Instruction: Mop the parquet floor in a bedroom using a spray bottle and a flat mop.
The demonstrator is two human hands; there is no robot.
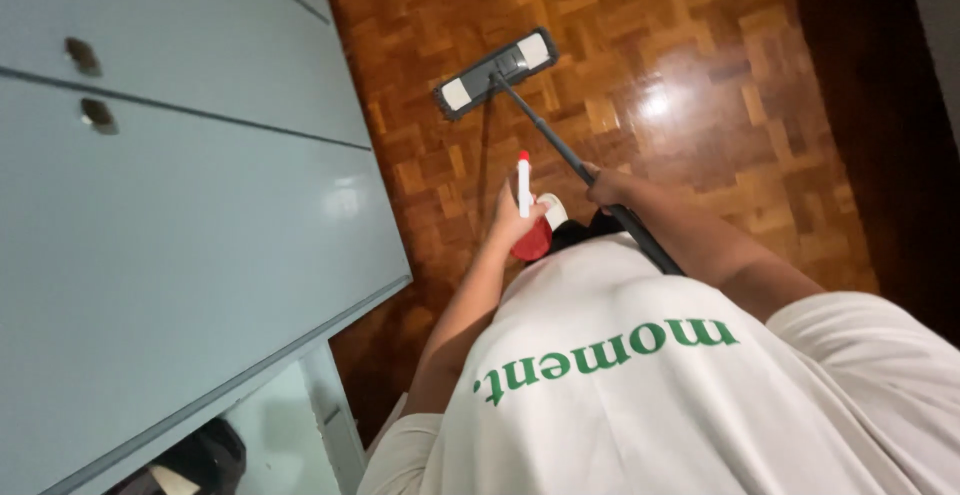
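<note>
Above the parquet floor [700, 105], at centre of view: spray bottle [526, 210], white neck with red tip upward, red rounded body below, upright, clasped in left hand [515, 220]; fingers wrapped closed around neck and upper body. Bottle just left of mop handle, not touching it.

Beside it, to the right: right hand [605, 187], fingers closed around mop handle [560, 145], a dark slim pole slanting from upper left down toward the torso. Lower end of pole passing under the right forearm and hidden behind the shirt.

Further out, at far end of pole: flat mop head [497, 72], grey rectangular frame with pale pads at both ends, lying flat on the floor, near the foot of the cabinet but apart from it.

Nearest the camera: white shirt [650, 395] with green lettering, filling lower right of view; both forearms bare.

Along the left side: pale grey-blue cabinet [180, 235], flat door fronts, two small square metal knobs [90, 85] near upper left edge. Below its lower edge: white upright panel and a dark object, too unclear to identify.

Floor: glossy brown wood blocks in basket-weave pattern, bright reflected light patch right of the pole. Dark shadowed band along far right edge.
</note>
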